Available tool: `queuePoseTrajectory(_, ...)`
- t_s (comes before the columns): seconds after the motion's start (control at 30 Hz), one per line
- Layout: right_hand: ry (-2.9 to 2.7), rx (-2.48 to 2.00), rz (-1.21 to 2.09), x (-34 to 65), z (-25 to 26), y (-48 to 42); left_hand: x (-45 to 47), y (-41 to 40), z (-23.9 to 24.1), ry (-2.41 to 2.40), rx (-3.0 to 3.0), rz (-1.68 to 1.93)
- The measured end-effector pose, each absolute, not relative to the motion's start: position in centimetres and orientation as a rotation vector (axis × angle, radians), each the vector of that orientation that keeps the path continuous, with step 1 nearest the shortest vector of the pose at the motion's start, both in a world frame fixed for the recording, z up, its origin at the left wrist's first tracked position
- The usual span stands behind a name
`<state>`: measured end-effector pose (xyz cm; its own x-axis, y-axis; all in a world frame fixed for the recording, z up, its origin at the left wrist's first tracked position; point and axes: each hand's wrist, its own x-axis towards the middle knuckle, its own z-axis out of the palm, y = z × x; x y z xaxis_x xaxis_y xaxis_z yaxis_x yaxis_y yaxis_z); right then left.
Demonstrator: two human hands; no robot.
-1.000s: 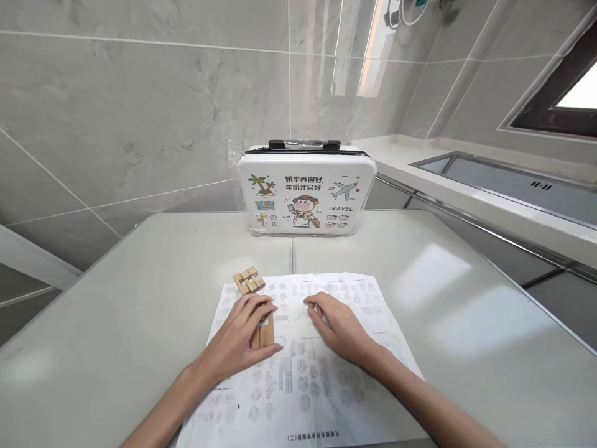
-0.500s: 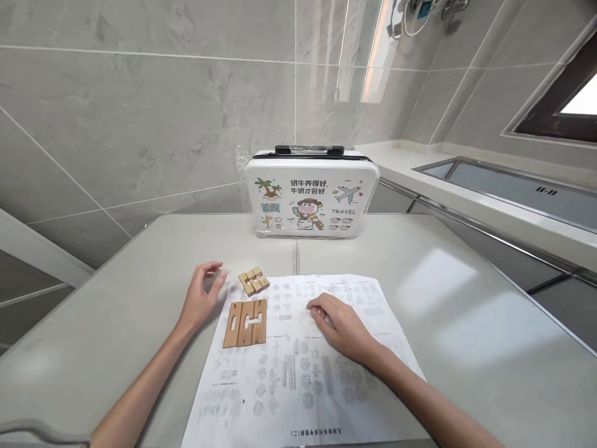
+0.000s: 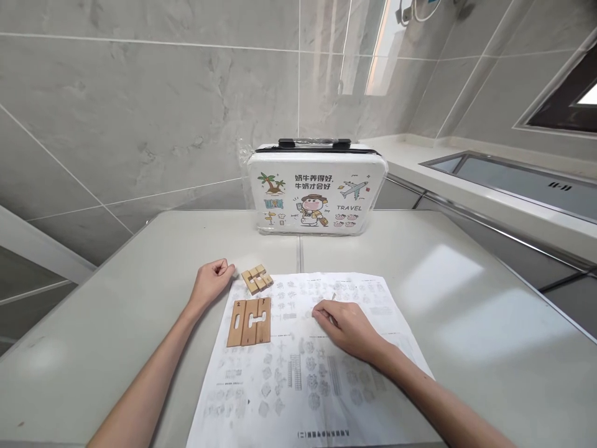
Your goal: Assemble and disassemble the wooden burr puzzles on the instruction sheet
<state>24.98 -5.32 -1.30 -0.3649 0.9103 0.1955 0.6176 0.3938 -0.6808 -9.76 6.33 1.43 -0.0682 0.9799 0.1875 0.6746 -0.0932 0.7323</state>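
Note:
My left hand (image 3: 212,283) is curled into a loose fist at the paper's upper left edge, just left of a small wooden puzzle block (image 3: 257,280). Nothing shows in its fingers. Below the block lie flat wooden slats (image 3: 241,323), side by side with cut-out slots and handwritten numbers. My right hand (image 3: 347,325) rests on the printed sheet (image 3: 308,423), its fingers bent and closed together, with no object visible in them. The sheet carries faint diagrams, with its heading upside down at the near edge.
A white case (image 3: 317,186) with cartoon prints and a black handle stands in clear plastic at the back of the pale table (image 3: 466,373). Behind it rises a grey tiled wall (image 3: 163,112). A counter with a sink (image 3: 517,183) is at the right.
My left hand has gone from spread fingers to a curled fist. My right hand has stayed in nearly the same place, its fingers drawn slightly closer. The view has shifted a little.

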Motion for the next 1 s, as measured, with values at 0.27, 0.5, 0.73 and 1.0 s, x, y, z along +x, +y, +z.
queuePoseTrajectory(0.27,-2.1,-1.305,0.724,25.09,-1.35,-5.34,-9.65,6.09,1.36,1.764,1.805,0.991)
queuePoseTrajectory(0.5,-2.108,-1.297,0.743,25.18,-1.32,-5.11,-10.1,6.42,1.02,1.762,1.789,1.018)
queuePoseTrajectory(0.73,-2.131,-1.278,0.735,25.12,-1.33,-5.01,-10.19,6.33,0.83,1.754,1.784,1.008)
queuePoseTrajectory(1.0,-2.141,-1.289,0.743,25.06,-1.22,-4.99,-9.96,6.01,1.24,1.791,1.77,0.978)
